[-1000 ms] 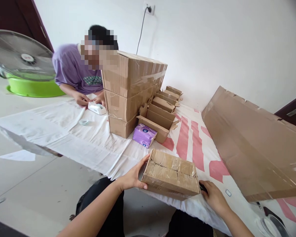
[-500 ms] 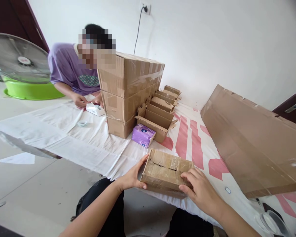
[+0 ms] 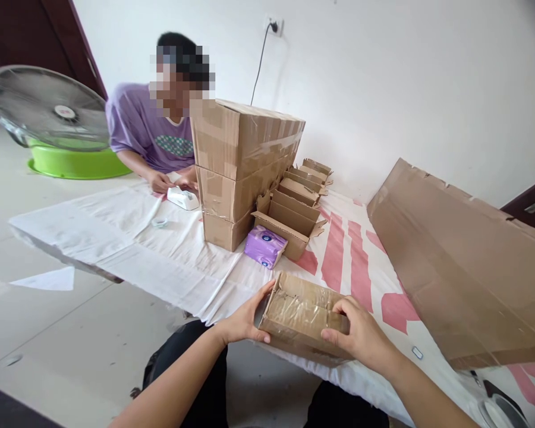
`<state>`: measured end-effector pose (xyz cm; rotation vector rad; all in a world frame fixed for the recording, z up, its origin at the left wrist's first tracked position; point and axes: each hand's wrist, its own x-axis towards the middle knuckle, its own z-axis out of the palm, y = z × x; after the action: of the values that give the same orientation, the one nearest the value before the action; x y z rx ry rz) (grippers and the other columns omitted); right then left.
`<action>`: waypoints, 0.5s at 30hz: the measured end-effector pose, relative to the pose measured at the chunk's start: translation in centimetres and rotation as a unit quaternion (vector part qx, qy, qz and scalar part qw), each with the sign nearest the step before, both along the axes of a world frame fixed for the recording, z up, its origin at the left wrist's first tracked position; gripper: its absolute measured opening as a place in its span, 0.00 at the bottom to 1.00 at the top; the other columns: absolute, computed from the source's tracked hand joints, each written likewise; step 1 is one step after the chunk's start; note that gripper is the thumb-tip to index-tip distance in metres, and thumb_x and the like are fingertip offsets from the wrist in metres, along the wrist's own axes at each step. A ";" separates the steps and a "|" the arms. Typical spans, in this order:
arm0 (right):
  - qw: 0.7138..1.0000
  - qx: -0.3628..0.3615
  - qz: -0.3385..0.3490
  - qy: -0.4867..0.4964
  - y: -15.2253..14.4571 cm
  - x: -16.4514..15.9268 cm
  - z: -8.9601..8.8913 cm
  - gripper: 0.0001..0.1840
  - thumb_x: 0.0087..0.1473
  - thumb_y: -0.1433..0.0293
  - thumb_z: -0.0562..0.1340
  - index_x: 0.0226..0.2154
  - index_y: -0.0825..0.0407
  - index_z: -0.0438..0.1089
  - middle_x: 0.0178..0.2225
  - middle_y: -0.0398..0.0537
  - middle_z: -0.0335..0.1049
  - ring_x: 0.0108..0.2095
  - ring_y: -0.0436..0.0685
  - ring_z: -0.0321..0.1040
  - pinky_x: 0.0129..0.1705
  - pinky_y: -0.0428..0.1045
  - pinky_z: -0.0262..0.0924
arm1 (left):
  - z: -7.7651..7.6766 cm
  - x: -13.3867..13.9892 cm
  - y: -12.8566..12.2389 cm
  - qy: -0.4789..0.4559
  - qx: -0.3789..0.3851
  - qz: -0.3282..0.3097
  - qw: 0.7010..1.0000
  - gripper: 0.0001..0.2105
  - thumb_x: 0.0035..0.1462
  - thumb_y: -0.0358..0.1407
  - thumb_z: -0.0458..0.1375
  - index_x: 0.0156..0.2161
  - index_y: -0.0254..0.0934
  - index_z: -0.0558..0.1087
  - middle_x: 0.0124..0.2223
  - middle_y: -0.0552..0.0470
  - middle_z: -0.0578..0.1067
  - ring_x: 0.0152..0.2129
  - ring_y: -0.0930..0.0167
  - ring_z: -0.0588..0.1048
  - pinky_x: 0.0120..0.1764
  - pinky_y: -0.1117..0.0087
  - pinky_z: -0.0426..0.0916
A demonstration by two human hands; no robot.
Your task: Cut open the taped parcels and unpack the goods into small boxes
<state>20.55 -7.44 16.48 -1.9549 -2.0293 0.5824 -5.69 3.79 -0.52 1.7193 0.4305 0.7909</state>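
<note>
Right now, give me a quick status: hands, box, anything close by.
Left hand grips taped box at its left end. Right hand clamps its top right. Purple packet just beyond, apart.

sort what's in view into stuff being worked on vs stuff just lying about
In hand:
- taped cardboard box, held at both ends
- left hand
- right hand

Lying about:
- purple packet
- row of open boxes
- stack of sealed cartons
- flat cardboard sheet
- tape roll
- fan
</note>
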 end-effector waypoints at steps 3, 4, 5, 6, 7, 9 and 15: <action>1.000 -0.006 -0.023 0.010 0.0 -0.4 1.0 0.15 0.49 0.64 0.66 0.25 0.48 0.57 0.32 0.41 0.64 0.36 0.56 0.63 0.38 0.51 0.56 | -0.2 0.0 0.0 -0.007 0.008 0.000 1.000 0.62 0.36 0.60 0.68 0.70 0.40 0.41 0.71 0.38 0.45 0.67 0.49 0.45 0.66 0.48 0.37; 1.000 -0.012 -0.021 0.011 0.0 -0.6 1.4 0.16 0.48 0.66 0.66 0.24 0.48 0.56 0.30 0.40 0.63 0.35 0.56 0.62 0.36 0.50 0.55 | -0.3 0.0 0.0 -0.008 0.010 0.000 1.000 0.62 0.36 0.60 0.68 0.70 0.40 0.41 0.71 0.37 0.45 0.67 0.49 0.46 0.66 0.48 0.37; 1.000 -0.017 -0.017 0.012 0.0 -0.8 1.7 0.16 0.47 0.67 0.66 0.23 0.49 0.55 0.29 0.40 0.62 0.34 0.55 0.62 0.35 0.50 0.54 | -0.5 0.0 0.1 -0.008 0.011 0.000 1.000 0.62 0.36 0.60 0.69 0.70 0.40 0.41 0.71 0.37 0.45 0.67 0.49 0.46 0.66 0.48 0.37; 1.000 -0.023 -0.013 0.015 -0.1 -0.9 1.9 0.17 0.47 0.68 0.66 0.22 0.49 0.54 0.28 0.39 0.62 0.33 0.55 0.61 0.34 0.49 0.54 | -0.6 -0.1 0.1 -0.007 0.011 -0.001 1.000 0.62 0.36 0.60 0.69 0.70 0.40 0.41 0.71 0.37 0.45 0.67 0.50 0.47 0.66 0.48 0.37; 0.999 -0.030 -0.010 0.019 -0.1 -1.0 2.1 0.18 0.46 0.68 0.66 0.22 0.49 0.54 0.28 0.39 0.61 0.32 0.54 0.61 0.34 0.49 0.53 | -0.7 -0.1 0.1 -0.006 0.010 -0.002 1.000 0.62 0.35 0.60 0.69 0.69 0.40 0.41 0.71 0.38 0.45 0.67 0.50 0.47 0.66 0.48 0.38; 0.999 -0.039 -0.005 0.029 -0.1 -1.1 2.2 0.18 0.45 0.68 0.66 0.21 0.49 0.54 0.28 0.39 0.61 0.31 0.54 0.60 0.33 0.48 0.52 | -0.9 -0.2 0.2 -0.003 0.004 -0.005 1.000 0.62 0.35 0.60 0.69 0.69 0.41 0.42 0.71 0.38 0.46 0.66 0.49 0.49 0.66 0.48 0.38; 0.997 -0.061 0.024 0.047 0.8 -0.8 1.6 0.09 0.50 0.65 0.64 0.26 0.49 0.63 0.31 0.41 0.65 0.32 0.53 0.63 0.34 0.48 0.54 | -0.8 -0.2 0.2 -0.013 -0.006 -0.019 1.000 0.61 0.36 0.58 0.70 0.69 0.40 0.43 0.70 0.37 0.48 0.67 0.50 0.48 0.66 0.46 0.38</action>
<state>19.74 -6.67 18.12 -1.9102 -2.0322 0.8114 -5.90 3.98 -1.31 1.7004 0.3837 0.7815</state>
